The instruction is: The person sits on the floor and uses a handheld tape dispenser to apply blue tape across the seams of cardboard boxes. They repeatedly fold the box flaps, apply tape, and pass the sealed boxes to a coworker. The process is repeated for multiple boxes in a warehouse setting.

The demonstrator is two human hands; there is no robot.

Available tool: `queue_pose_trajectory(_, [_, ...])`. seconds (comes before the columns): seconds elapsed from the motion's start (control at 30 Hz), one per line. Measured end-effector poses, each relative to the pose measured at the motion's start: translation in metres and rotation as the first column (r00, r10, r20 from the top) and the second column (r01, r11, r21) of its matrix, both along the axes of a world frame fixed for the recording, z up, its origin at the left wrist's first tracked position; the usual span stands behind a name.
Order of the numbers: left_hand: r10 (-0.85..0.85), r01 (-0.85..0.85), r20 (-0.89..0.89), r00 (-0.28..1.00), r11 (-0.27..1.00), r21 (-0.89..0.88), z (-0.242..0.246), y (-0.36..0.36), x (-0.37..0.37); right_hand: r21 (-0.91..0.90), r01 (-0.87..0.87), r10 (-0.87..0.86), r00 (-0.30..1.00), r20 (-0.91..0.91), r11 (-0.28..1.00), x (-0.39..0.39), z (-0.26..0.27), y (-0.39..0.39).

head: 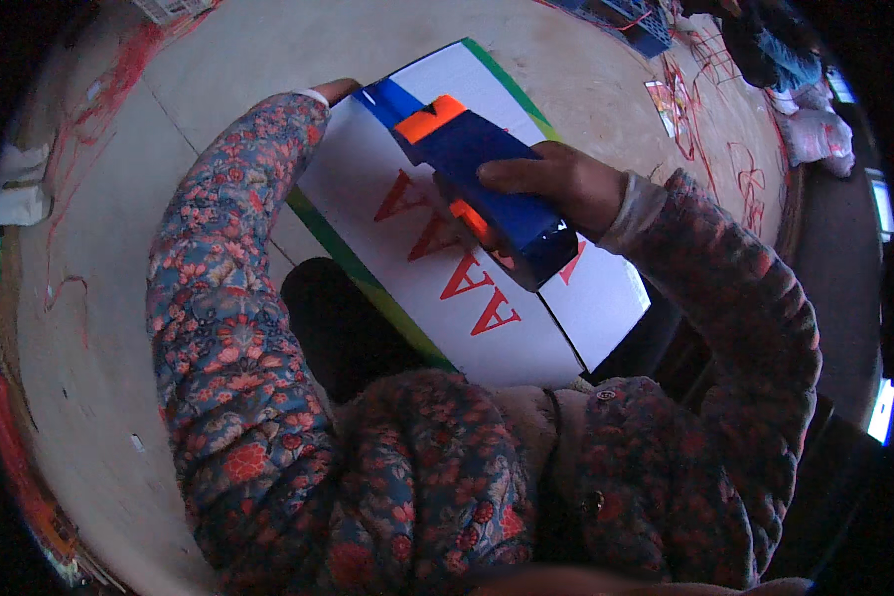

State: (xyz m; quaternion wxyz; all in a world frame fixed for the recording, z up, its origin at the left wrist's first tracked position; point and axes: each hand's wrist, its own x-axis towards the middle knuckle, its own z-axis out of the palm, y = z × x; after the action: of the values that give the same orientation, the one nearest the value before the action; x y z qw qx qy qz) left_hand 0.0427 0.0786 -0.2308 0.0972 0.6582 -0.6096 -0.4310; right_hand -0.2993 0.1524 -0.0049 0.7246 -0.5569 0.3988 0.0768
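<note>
My right hand [566, 179] is closed around a dark blue hand-held tape dispenser [492, 156] with orange parts, its thumb lying across the top. The dispenser slants over a white cardboard box [387, 246] with green edges and large red printed letters. At its far end the dispenser shows an orange piece [430, 119] with a brighter blue strip beyond it. My left hand [339, 91] is at the box's far left corner; only a little near the wrist shows, and its fingers are hidden. The box lies before my lap, with a dark seam [562, 331] between flaps at the near end.
Red plastic strapping [749, 186] lies loose on the concrete floor [104, 298] at right, with more red strands [119, 82] at left. A blue plastic crate [641, 30] and white bags [816, 134] stand at the upper right. Another person [771, 45] is partly visible there.
</note>
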Motion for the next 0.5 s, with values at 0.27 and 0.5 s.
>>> queue_pose_trajectory(0.27, [0.140, -0.193, -0.266, 0.954, 0.964, -0.184, 0.035, 0.020, -0.013, -0.166, -0.087, 0.088, 0.996, 0.000, 0.982, -0.005, -0.004, -0.004])
queue_pose_trajectory(0.5, [0.210, -0.199, -0.028, 0.977, 0.955, 0.222, 0.082, 0.057, -0.023, -0.093, -0.050, 0.062, 0.989, 0.137, 0.994, -0.010, -0.012, -0.002])
